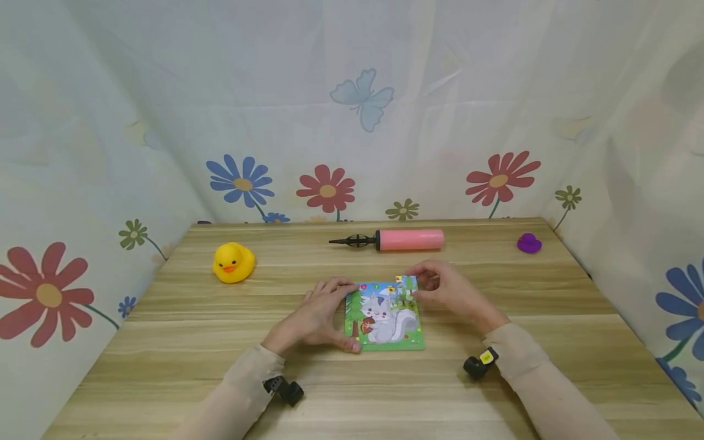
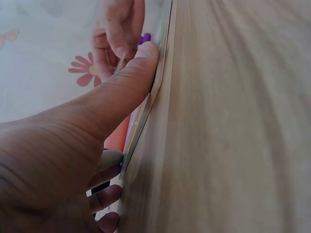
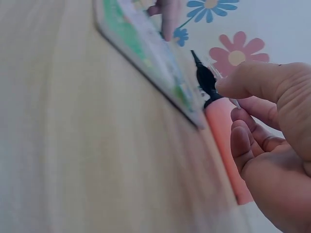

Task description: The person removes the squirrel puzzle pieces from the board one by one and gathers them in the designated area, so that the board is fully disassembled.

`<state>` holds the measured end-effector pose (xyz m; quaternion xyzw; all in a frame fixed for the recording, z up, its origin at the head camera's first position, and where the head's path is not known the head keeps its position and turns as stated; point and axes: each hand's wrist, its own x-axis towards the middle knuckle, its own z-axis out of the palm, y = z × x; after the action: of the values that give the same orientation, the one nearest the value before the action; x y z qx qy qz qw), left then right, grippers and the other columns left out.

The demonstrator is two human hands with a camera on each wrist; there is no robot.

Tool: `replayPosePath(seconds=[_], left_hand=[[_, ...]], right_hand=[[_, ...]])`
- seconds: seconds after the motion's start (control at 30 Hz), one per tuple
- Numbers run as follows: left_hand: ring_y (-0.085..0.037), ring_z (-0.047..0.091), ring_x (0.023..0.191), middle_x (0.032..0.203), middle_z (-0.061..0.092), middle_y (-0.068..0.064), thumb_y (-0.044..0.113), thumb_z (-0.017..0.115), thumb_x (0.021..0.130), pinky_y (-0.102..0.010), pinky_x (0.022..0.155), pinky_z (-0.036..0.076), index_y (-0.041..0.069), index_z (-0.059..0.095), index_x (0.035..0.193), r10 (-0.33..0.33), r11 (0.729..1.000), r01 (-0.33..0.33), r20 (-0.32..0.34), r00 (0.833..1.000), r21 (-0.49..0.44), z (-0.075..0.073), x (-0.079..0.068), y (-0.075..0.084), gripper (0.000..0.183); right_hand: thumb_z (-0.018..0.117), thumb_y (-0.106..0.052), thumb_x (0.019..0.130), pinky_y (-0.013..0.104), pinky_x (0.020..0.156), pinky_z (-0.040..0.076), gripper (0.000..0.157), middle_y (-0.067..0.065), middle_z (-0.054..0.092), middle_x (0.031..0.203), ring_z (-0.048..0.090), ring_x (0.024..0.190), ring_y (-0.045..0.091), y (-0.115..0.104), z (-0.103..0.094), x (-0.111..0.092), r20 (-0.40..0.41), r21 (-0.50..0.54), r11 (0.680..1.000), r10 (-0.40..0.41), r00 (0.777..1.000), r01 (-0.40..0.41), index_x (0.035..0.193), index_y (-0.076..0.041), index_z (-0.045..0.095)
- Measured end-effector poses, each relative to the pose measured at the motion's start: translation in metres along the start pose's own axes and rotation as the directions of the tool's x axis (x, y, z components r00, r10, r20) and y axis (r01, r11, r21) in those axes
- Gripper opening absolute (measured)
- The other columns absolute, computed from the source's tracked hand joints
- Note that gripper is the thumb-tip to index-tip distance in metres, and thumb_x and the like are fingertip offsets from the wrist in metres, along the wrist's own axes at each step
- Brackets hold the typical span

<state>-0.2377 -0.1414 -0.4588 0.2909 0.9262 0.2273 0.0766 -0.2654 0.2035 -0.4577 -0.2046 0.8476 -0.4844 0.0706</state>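
A square jigsaw puzzle (image 1: 392, 333) with a grey squirrel holding an acorn lies on the wooden table. My left hand (image 1: 318, 313) holds it at the left side, thumb at the near left corner and fingers at the far left corner. Over the puzzle's far right corner, my right hand (image 1: 448, 292) pinches a puzzle piece (image 1: 407, 282) between thumb and fingers. The piece overlaps the puzzle in the head view. In the right wrist view the piece (image 3: 236, 103) shows as a thin edge, mostly hidden by the thumb.
Behind the puzzle lies a pink hand pump (image 1: 411, 239) with a black nozzle. A yellow rubber duck (image 1: 233, 263) sits at the left, and a small purple duck (image 1: 529, 243) at the far right. A flower-printed curtain (image 1: 363, 140) closes off the table's back and sides.
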Motion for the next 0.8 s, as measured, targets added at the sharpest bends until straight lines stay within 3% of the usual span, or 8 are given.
replayPosePath(seconds=[0.2,0.5,0.8], left_hand=[[-0.039,0.034,0.158,0.174,0.039,-0.011,0.066,0.103,0.066,-0.066,0.127,0.031,0.012,0.043,0.171,0.008,1.0,-0.007,0.008,1.0,-0.012,-0.002,-0.004,0.001,0.132],[-0.041,0.035,0.158,0.174,0.04,-0.014,0.066,0.103,0.066,-0.068,0.126,0.032,0.01,0.043,0.17,0.009,1.0,-0.009,-0.002,1.0,-0.012,-0.001,-0.003,-0.002,0.132],[-0.038,0.036,0.157,0.173,0.04,-0.011,0.067,0.103,0.067,-0.066,0.127,0.033,0.014,0.042,0.171,0.013,1.0,-0.013,-0.002,1.0,0.006,0.0,0.0,-0.003,0.132]], right_hand=[[0.085,-0.006,0.096,0.029,0.096,0.057,0.044,0.014,0.07,0.134,0.061,0.116,0.031,-0.011,-0.026,-0.007,-0.059,-0.034,0.999,-0.037,0.998,0.035,0.139,-0.007,0.073],[0.08,-0.007,0.101,0.018,0.089,0.054,0.045,0.018,0.068,0.135,0.057,0.117,0.033,-0.033,-0.085,-0.031,-0.172,-0.062,0.997,-0.053,0.984,0.043,0.145,-0.001,0.069],[0.078,-0.004,0.102,0.014,0.086,0.053,0.046,0.007,0.068,0.13,0.06,0.107,0.017,-0.031,-0.124,-0.056,-0.262,-0.169,0.984,-0.099,0.96,0.056,0.147,-0.003,0.069]])
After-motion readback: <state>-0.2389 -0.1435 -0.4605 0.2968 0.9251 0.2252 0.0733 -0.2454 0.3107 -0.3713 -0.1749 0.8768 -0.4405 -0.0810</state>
